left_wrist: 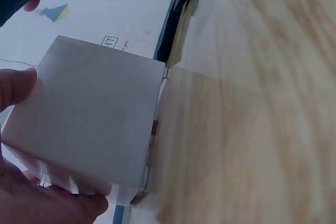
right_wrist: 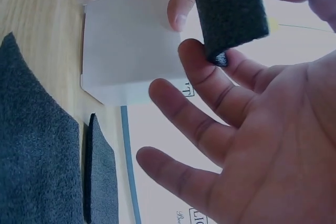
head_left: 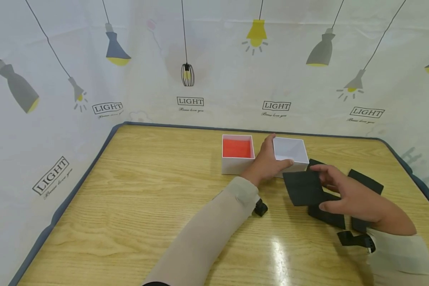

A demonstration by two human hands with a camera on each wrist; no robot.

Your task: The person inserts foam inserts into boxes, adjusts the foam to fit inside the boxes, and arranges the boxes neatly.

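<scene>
My left hand (head_left: 264, 162) grips a white open-topped box (head_left: 290, 151), with the thumb over its near side. In the left wrist view, thumb and fingers lie on different sides of that box (left_wrist: 94, 108). Between the thumb and fingers of my right hand (head_left: 354, 194) is a pinched dark, felt-like square piece (head_left: 302, 188), held above the table just in front of the box. Seen from the right wrist, this piece (right_wrist: 228, 14) bends at its lower edge, and the other fingers are spread loosely. The white box's inside looks pale in the head view.
A second white box (head_left: 232, 166) with a red piece (head_left: 237, 148) inside stands left of the gripped one. Several dark flat pieces (head_left: 367, 182) lie on the wood-patterned table (head_left: 146, 190) around my right hand. A lamp-printed backdrop (head_left: 221, 47) rises behind and at the sides.
</scene>
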